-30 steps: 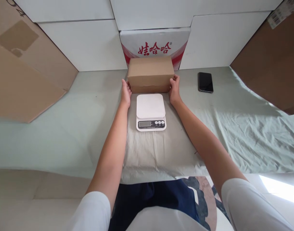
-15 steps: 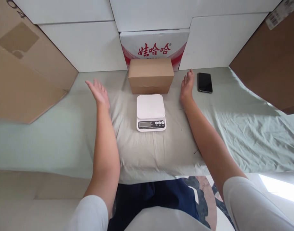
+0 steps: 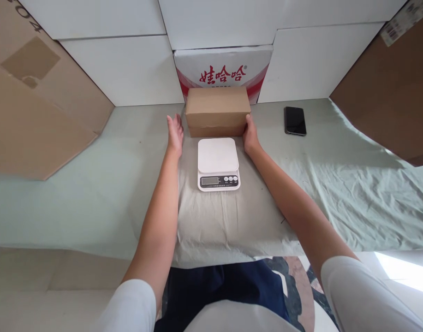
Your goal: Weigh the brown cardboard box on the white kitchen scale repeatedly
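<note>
At the far left a big flat cardboard sheet (image 3: 34, 97) leans against the white wall. The pale green cloth (image 3: 93, 184) covers the whole surface, and a grey pillow (image 3: 228, 221) lies in its middle, near the person. The left hand (image 3: 175, 131) reaches out flat and open, fingers together, just beside the left end of the box (image 3: 217, 110); there seems to be a thin gap between them, though I cannot tell for sure. The box, plain brown and shut, sits at the back of the pillow, in front of a white carton with red lettering (image 3: 223, 69). Right in front of the box is a white scale (image 3: 218, 163), nothing on its plate, its display facing the person. The right hand (image 3: 250, 135) is open too, its fingers laid against the box's right end. Further right a dark phone (image 3: 295, 121) lies face up on the cloth, well apart from the hand. Another brown cardboard sheet (image 3: 387, 92) leans at the far right.
</note>
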Tool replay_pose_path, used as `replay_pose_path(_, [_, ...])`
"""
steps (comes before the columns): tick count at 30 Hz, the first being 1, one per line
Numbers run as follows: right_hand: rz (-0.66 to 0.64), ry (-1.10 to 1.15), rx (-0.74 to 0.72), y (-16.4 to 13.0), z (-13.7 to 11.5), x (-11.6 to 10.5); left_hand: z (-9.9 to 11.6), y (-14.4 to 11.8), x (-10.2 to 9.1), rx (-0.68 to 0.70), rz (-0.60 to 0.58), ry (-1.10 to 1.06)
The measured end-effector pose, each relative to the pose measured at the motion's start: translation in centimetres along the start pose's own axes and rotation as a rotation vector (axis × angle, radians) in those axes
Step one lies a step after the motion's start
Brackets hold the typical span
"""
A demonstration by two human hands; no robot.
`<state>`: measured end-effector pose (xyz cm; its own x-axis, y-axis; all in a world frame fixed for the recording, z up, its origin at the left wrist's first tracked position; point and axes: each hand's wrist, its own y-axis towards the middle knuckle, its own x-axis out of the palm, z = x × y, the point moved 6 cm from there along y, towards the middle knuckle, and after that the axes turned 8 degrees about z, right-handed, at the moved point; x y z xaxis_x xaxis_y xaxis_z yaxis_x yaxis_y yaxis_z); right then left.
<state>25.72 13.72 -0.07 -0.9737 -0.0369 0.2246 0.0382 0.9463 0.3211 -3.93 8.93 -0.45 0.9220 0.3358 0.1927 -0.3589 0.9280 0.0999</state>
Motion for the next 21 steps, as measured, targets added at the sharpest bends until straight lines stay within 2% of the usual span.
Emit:
replay_pose_path(3, [0.066, 0.023, -0.01, -1.1, -1.2, 0.6, -0.3, -0.4, 1.5, -0.007, -0.053, -0.035])
replay_pose_path(6, [0.069, 0.012, -0.006, -1.5, -1.8, 0.9, -0.2, -0.9, 2.6, 0.024, -0.082, -0.052])
replay_pose_path(14, [0.061, -0.065, 0.007, -1.2, -1.5, 0.8, 0.0, -1.2, 2.9, 0.03, -0.074, -0.033])
replay_pose_path(17, [0.054, -0.057, -0.003, -1.4, -3.1, 1.1, 1.0, -1.2, 3.1, 0.06, -0.08, -0.036])
replay_pose_path(21, [0.005, -0.047, -0.116, -1.9, -7.2, 2.1, 3.9, -2.0, 3.2, 0.145, -0.093, -0.042])
